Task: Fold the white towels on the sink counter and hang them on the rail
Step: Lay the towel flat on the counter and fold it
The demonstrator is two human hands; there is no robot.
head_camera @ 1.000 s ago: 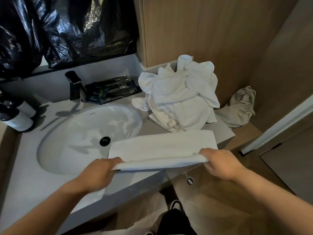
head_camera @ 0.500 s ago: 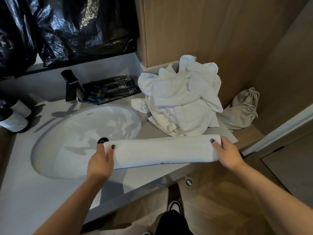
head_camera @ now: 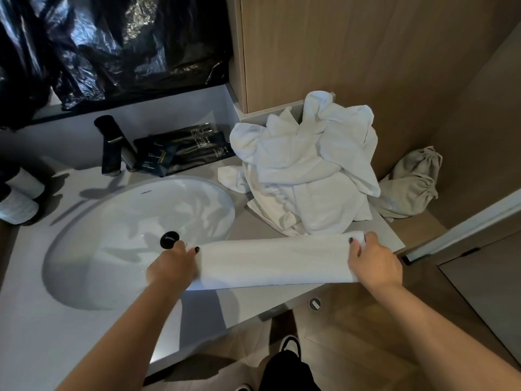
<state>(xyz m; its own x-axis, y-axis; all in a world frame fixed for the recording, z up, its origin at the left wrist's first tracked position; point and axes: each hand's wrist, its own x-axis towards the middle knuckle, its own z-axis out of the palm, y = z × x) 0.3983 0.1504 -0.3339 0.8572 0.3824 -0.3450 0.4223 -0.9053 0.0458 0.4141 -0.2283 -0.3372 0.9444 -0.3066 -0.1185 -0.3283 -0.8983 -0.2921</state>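
**Both hands on the folded towel at the counter's front edge**

While we look down over the counter, we see a long white towel folded into a narrow band, lying flat across the front of it. Its left end reaches over the rim of the sink basin, just at 5 o'clock from the black drain plug; its right end stops near the counter's right corner.

Our left hand holds the towel's left end, the grip clamped on the cloth with the thumb on top and the fingers out of sight beneath. Our right hand holds the right end the same way, thumb over the upper surface, grip clamped on the fold. Dark nail polish shows on both thumbs.

At 12 o'clock from the folded towel sits a heap of unfolded white towels, piled against the wooden wall panel. At 3 o'clock from that heap a beige drawstring bag rests on a lower wooden ledge. At 9 o'clock from the heap lie dark amenity packets, and just beside them stands the black faucet. Crumpled black plastic sheeting hangs over the area above the faucet. At the far left edge two white-wrapped bottles lie on the counter. We cannot see a rail from here.
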